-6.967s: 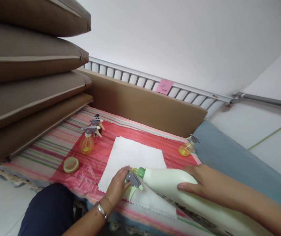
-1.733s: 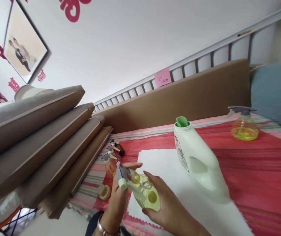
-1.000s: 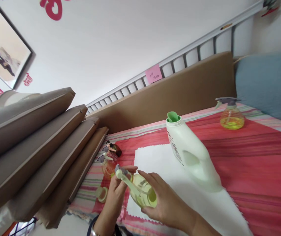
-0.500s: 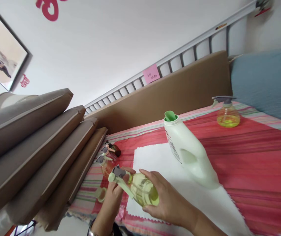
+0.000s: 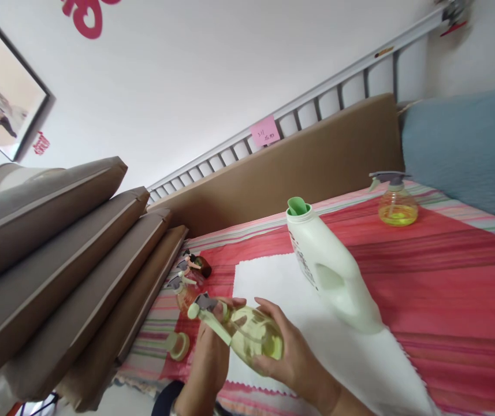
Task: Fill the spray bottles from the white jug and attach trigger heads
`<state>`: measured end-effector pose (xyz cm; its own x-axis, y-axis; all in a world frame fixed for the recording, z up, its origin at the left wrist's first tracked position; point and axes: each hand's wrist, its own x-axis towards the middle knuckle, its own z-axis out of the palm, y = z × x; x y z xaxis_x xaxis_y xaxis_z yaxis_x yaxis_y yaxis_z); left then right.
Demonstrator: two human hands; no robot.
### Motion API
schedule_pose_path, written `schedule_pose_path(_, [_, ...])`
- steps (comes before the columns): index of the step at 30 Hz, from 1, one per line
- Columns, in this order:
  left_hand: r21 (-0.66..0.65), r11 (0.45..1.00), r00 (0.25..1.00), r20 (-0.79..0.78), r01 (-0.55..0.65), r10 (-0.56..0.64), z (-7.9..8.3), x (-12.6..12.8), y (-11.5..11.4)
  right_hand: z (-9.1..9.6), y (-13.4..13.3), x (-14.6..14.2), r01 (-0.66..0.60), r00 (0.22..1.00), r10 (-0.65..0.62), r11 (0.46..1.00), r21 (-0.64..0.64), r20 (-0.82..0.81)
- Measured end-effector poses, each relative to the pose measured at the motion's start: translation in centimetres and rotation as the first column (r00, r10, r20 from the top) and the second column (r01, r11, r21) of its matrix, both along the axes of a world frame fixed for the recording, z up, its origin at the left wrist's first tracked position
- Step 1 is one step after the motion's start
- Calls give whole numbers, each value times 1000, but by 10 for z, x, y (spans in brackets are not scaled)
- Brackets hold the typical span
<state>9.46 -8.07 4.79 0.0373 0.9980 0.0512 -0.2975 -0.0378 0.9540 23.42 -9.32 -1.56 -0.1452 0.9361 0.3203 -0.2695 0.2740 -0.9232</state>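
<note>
Tipped in our right hand (image 5: pixel 284 359) seven seconds ago, the pale green jug (image 5: pixel 331 274) now stands on the white cloth (image 5: pixel 258 277), and that hand has moved onto the spray bottle (image 5: pixel 250 334). We hold this bottle off the cloth, left of the jug and nearer to us, tilted well over: its long axis runs from the grey trigger head (image 5: pixel 205 301) at far left to the base, which points toward the jug. Our left hand (image 5: pixel 213 351) grips around the neck; the right, closer to the jug, curls around the base. We cannot tell whether the collar is tight. The bottle is rounded, clear plastic, showing yellow liquid (image 5: pixel 272 346); the jug is smooth and opaque with a moulded handle; the cloth has zigzag edges.
</note>
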Motion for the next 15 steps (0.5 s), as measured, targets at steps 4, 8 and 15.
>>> schedule_pose_path(4, [12,999,999,-19,-47,47,-4,2,1,-8,-6,-16,-10,974,-14,995,-104,-228])
schedule_pose_path(8, [-18,996,994,-70,-85,84,-4,3,1,-17,-7,-27,12,949,-69,983,-182,-308])
schedule_pose_path(15, [-28,993,991,-71,-119,117,-10,5,6,-32,1,-34,-18,865,-139,952,-307,-482])
